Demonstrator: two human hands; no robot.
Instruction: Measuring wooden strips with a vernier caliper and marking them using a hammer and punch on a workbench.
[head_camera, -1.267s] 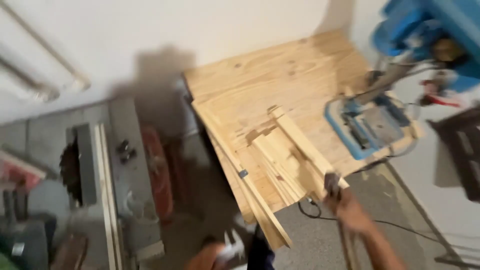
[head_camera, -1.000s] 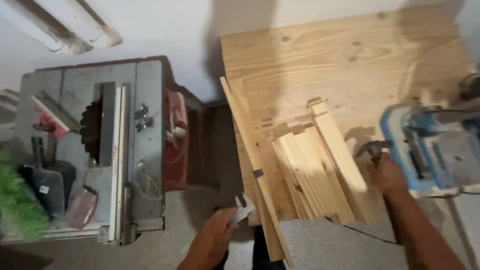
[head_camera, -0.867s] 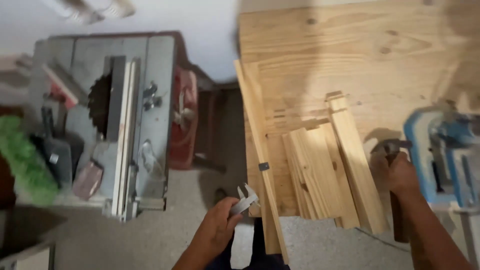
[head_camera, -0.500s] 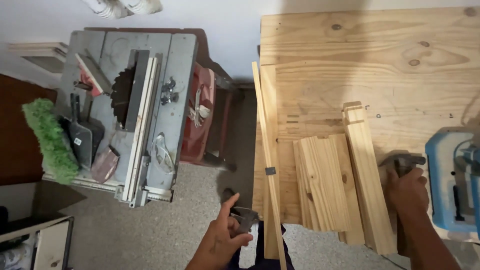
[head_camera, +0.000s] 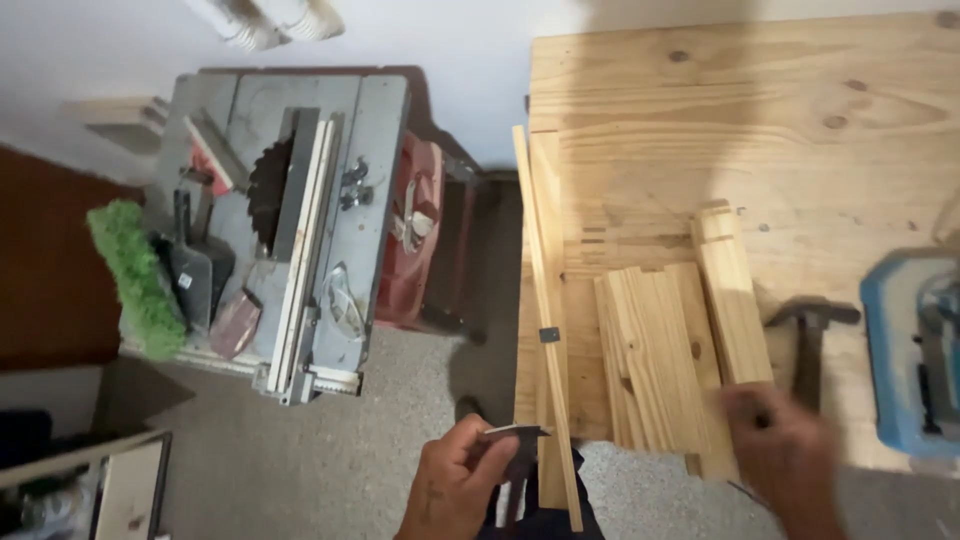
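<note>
Left hand (head_camera: 455, 487) grips a metal caliper (head_camera: 516, 434); right hand (head_camera: 785, 450), blurred, grip indeterminable, overlaps wooden slats (head_camera: 665, 360) beside the hammer (head_camera: 810, 335).

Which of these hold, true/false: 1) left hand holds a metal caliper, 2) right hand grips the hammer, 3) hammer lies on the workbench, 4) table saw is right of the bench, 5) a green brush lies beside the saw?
1) True: the left hand holds a metal caliper.
2) False: the right hand is off the hammer, over the pine boards.
3) True: it lies on the plywood workbench.
4) False: the table saw stands left of it.
5) True: the green brush lies at the saw's left edge.
</note>
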